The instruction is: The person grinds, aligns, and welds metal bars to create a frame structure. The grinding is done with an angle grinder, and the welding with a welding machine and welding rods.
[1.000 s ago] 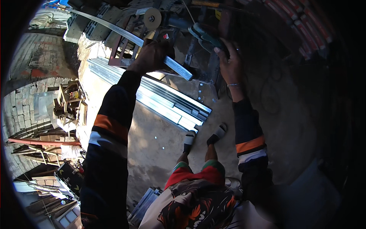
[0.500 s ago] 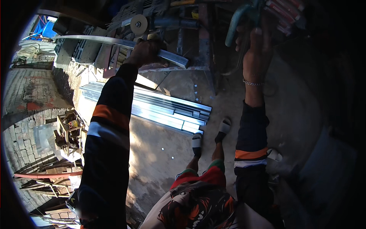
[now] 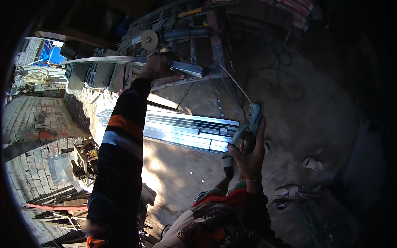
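**Metal bar held on the rack, welding holder drawn back**

The left hand (image 3: 159,66) is closed around a long, flat, silvery metal bar (image 3: 124,60), gripping it near its right end, where a short length juts out past the fingers. The bar lies roughly level across a rusty steel rack (image 3: 194,53), running well out to the left of the hand into sunlight. Just above that hand an angle grinder (image 3: 165,37) with a round disc rests on the rack.

The right hand (image 3: 248,155) is wrapped around a teal electrode holder (image 3: 250,122), well apart from the bar and lower in the view; a thin welding rod (image 3: 235,84) sticks up from it toward the rack without touching anything.

Judging from this, the bar is positioned and steadied but nothing is being joined: no arc shows, and the rod tip is clear of the metal. Whether any weld already sits on the bar cannot be told. The bar looks straight, clean and bright.

Between the hands, farther down, a stack of aluminium profiles (image 3: 182,130) lies on the concrete floor (image 3: 173,177). Past the left arm stands a brick wall (image 3: 33,124).
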